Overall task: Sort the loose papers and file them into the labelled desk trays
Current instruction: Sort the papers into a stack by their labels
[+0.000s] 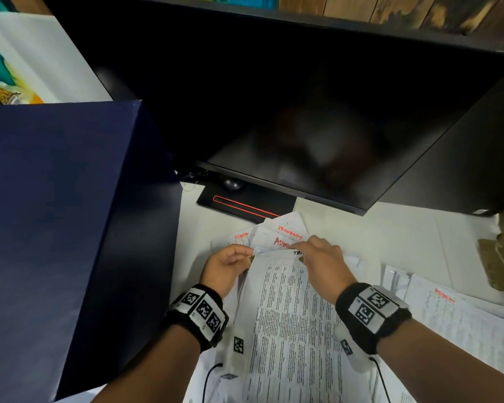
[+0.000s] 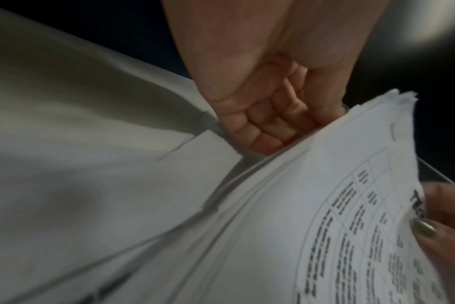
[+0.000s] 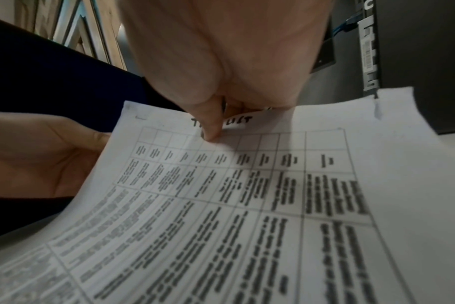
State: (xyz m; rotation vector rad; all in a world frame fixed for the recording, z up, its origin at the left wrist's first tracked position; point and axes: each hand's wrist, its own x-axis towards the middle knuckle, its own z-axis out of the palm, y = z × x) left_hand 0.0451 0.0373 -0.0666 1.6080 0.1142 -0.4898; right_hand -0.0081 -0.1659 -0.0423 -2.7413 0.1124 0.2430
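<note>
The left hand [image 2: 270, 115] holds a stapled bundle of papers [image 2: 312, 226] at its top corner, fingers curled behind. The right hand's thumb [image 2: 434, 228] presses on the printed front page.

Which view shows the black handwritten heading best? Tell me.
Right wrist: the handwritten heading faces the camera, only partly covered by the right hand's thumb. Head view shows it tiny; left wrist catches only an edge fragment.

The head camera looked steeply down from above the desk [image 1: 361, 228] at both forearms. Each wrist camera sat very close behind its own hand, facing along the fingers. All three views shared the top edge of the stapled printed table sheet [image 1: 288, 301] [image 2: 351, 205] [image 3: 247, 195].
</note>
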